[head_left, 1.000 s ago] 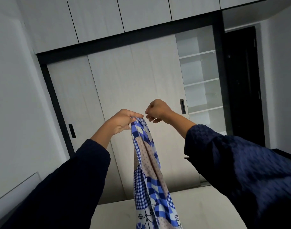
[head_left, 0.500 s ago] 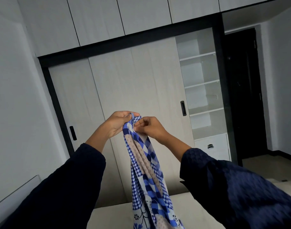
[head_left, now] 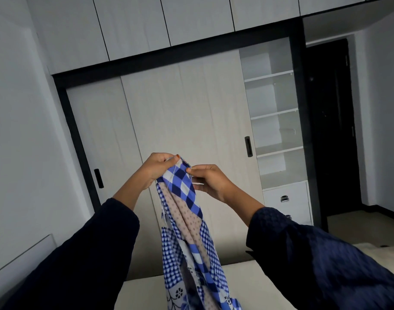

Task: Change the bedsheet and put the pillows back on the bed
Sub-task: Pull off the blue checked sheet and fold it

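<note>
As both dark-sleeved arms are extended forward, the left grip [head_left: 158,168] and right grip [head_left: 211,183] each pinch the top edge of a blue-and-white checked patchwork fabric bedsheet [head_left: 184,211], which hangs bunched over the cream bed [head_left: 254,285] before a pale wooden sliding-door wardrobe [head_left: 180,108].

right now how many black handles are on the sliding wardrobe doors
2: one handle on the left door; the other handle at the wide door's right edge, beside open shelves. The sheet may hide more.

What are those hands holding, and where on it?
Both the left hand and right hand pinch the blue patterned bedsheet at its top edge; the rest hangs down.
</note>
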